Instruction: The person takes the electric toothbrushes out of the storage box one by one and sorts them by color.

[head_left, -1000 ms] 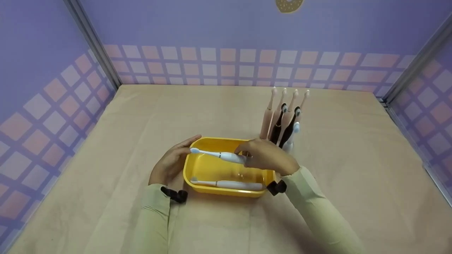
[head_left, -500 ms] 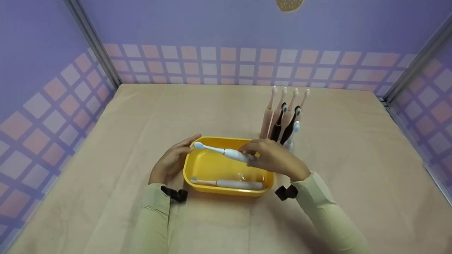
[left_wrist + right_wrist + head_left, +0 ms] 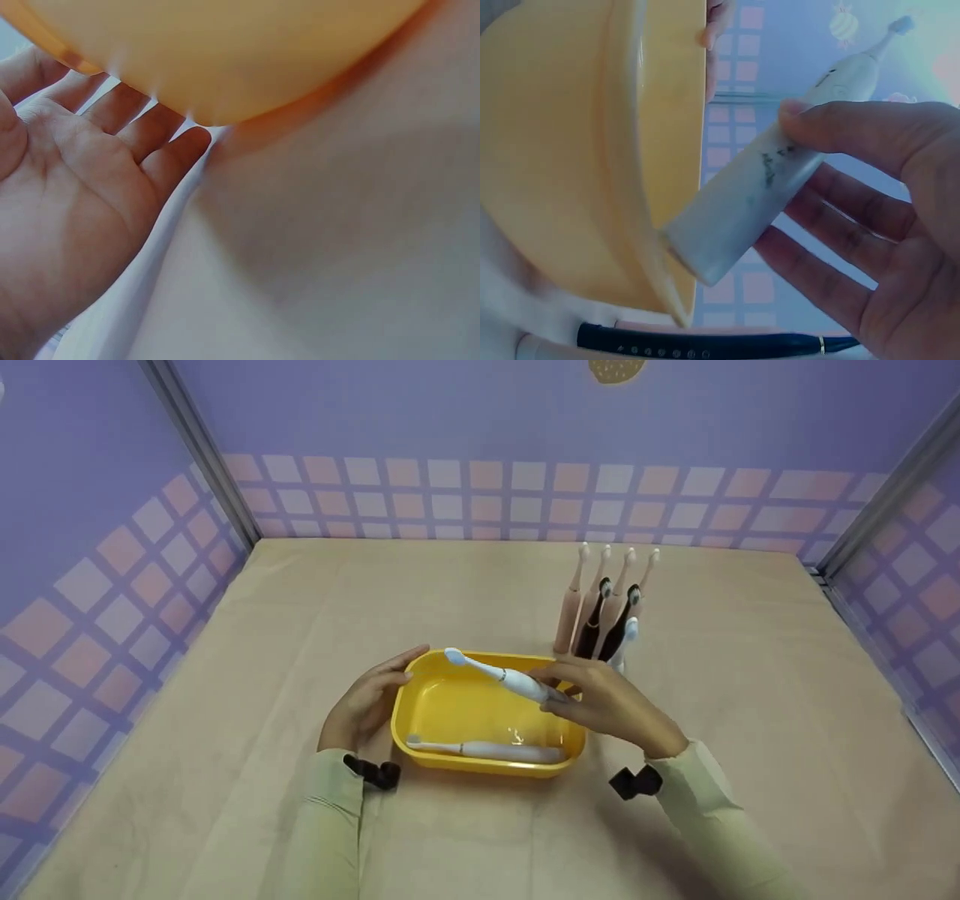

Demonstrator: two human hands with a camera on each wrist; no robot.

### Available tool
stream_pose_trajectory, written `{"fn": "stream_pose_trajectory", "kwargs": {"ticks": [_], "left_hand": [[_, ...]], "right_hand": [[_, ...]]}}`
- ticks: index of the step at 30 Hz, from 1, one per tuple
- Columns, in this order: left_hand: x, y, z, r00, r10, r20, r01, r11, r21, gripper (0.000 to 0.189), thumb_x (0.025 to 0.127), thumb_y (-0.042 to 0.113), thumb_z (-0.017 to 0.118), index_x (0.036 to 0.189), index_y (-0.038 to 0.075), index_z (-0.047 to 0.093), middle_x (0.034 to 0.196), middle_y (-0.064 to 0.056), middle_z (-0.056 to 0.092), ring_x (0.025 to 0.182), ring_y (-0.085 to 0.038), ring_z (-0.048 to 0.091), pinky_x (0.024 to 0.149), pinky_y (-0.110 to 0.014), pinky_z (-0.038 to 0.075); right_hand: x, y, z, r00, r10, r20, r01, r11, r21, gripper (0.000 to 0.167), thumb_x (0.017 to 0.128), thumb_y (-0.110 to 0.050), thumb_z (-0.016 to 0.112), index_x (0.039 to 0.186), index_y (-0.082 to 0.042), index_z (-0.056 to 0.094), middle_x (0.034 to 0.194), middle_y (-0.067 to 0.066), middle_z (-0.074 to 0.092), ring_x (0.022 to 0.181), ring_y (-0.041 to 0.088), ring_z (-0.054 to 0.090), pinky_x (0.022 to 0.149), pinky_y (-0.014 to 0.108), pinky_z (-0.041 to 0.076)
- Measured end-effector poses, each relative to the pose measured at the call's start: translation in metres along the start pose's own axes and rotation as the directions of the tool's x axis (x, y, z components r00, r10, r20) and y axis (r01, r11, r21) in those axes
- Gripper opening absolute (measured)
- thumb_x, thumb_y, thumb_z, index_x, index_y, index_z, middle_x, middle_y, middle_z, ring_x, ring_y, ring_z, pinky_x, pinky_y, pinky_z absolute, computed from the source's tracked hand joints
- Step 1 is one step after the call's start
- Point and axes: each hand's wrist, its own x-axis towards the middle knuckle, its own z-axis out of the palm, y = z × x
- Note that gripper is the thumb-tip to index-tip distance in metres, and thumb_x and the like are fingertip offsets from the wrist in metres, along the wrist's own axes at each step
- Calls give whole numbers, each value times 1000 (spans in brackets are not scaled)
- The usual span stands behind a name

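My left hand (image 3: pixel 367 699) holds the left end of a yellow plastic tub (image 3: pixel 401 712), its thumb at the rim and its fingers along the outer wall. In the left wrist view those fingers (image 3: pixel 150 127) lie against the outside of the tub. A white electric toothbrush (image 3: pixel 521 684) is pinched near its base by my right hand (image 3: pixel 611 701). It slants above the tub's right part, blue-white bristles up and to the left. In the right wrist view its base end overlaps the tub's rim. A second white electric toothbrush (image 3: pixel 510 751) lies along the tub's near side.
Behind my right hand several electric toothbrushes stand upright: pink ones (image 3: pixel 568 619), black ones (image 3: pixel 589 639) and a white one (image 3: pixel 630 631). A beige cloth (image 3: pixel 337 600) covers the table. Purple walls with a tile pattern (image 3: pixel 442 472) enclose the back and sides.
My right hand has moved right with the white toothbrush, whose head has risen and swung rightward, tilting it more steeply. The left hand and the tub have stayed nearly in place.
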Motion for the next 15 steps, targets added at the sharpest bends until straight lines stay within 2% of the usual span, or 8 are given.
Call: {"fn": "stream_pose_trajectory", "kwargs": {"ticks": [4, 8, 15], "left_hand": [[1, 1, 1, 1000, -5, -16, 5, 1000, 14, 54, 97, 5, 43, 151, 12, 34, 152, -7, 38, 128, -16, 48, 104, -26, 43], [1, 0, 1, 1000, 2, -6, -2, 1000, 9, 54, 98, 5, 42, 151, 11, 33, 153, -9, 36, 130, -19, 47, 105, -28, 43], [0, 0, 0, 1000, 1, 0, -1, 1000, 2, 54, 98, 5, 41, 151, 13, 33, 153, -8, 36, 133, -21, 45, 106, -29, 42]], "right_hand": [[-9, 5, -1, 999, -30, -45, 33, 997, 73, 32, 84, -5, 72, 116, -6, 66, 108, 6, 67, 93, 18, 65, 77, 30, 58], [-15, 6, 0, 993, -51, -102, 60, 995, 79, 33, 83, -4, 73, 115, -6, 66, 105, 6, 66, 92, 18, 65, 76, 29, 58], [-25, 10, 3, 971, -82, -223, 109, 988, 111, 35, 82, -3, 73, 116, -7, 65, 106, 6, 66, 91, 18, 67, 74, 29, 59]]}}
